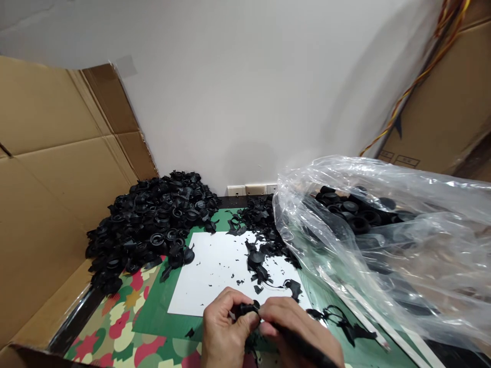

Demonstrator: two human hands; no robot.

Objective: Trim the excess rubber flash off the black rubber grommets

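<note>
Okay, your left hand (225, 329) pinches a black part (248, 308), near centre; right hand (297, 322) grips a black handle (305, 348). White sheet (215, 271) on green mat (153, 312), black heap (153, 220) far left, plastic bag (406, 255) right, pale wall (245, 92) behind.

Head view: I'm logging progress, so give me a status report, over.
Left hand: pinching black part. Right hand: close beside it, gripping dark handle. Possible clutter: black scraps on white sheet.
</note>
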